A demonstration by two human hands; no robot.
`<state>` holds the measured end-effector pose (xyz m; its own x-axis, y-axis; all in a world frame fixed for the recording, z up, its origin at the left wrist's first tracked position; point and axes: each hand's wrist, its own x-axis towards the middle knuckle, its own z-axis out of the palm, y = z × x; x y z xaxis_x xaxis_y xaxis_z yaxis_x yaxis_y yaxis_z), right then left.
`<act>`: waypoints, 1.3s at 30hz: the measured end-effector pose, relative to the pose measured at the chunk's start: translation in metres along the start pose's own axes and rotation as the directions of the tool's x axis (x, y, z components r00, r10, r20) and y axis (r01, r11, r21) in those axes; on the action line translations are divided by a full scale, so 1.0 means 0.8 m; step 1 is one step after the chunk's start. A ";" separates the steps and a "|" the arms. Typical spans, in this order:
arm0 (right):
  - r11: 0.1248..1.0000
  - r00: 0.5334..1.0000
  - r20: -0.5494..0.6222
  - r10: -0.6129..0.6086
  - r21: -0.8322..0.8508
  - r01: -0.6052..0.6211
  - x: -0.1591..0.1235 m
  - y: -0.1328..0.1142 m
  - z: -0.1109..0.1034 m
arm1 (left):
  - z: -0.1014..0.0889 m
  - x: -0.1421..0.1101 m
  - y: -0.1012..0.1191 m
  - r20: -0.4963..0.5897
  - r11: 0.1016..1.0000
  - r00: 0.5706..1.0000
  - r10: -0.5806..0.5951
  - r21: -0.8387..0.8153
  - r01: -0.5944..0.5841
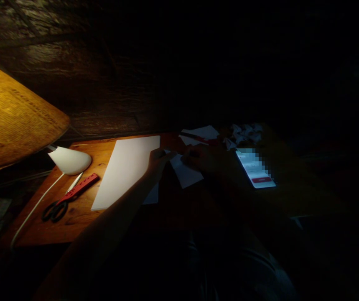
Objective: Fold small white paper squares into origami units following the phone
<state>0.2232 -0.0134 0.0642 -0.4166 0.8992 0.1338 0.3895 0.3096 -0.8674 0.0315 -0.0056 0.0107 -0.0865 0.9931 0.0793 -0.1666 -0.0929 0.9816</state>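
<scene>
A small white piece of paper (187, 173) is between my two hands, over the wooden table. My left hand (158, 164) pinches its upper left corner, thumb and forefinger together. At its upper right edge, my right hand (200, 157) is closed with curled fingers; deep shadow blurs the detail. Under my left hand and wrist lies a large white sheet (129, 167). Just beyond my right hand, another piece of paper (209, 131) has a slim dark and red tool (202, 138) across it, its kind too dim to make out.
A lamp with a yellow shade (16, 121) and white base (72, 161) stands at the left, its cord (38, 202) trailing forward. Black-handled scissors (59, 211) lie beside a red perforated strip (80, 187). Right are a lit phone (254, 169) and several folded paper pieces (245, 134).
</scene>
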 end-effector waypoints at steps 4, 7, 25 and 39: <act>0.999 1.000 0.005 -0.011 -0.032 0.011 0.001 0.000 0.001 | 0.000 0.001 -0.001 -0.016 1.000 1.000 -0.004 -0.007 0.004; 1.000 1.000 -0.016 -0.023 0.003 0.023 0.004 0.004 0.004 | -0.001 0.002 -0.003 -0.068 1.000 0.998 -0.005 0.001 0.005; 0.999 0.999 -0.043 0.002 0.041 0.000 0.010 0.023 0.012 | -0.002 0.003 0.003 -0.117 0.997 0.993 0.008 -0.073 -0.017; 0.999 1.000 0.000 -0.028 0.020 0.028 0.010 0.026 0.009 | -0.003 0.005 0.002 -0.130 0.997 0.991 0.005 -0.071 -0.015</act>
<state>0.2218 -0.0022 0.0436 -0.4276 0.8901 0.1576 0.3618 0.3282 -0.8726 0.0285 -0.0022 0.0122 -0.2147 0.9747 0.0614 -0.2348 -0.1126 0.9655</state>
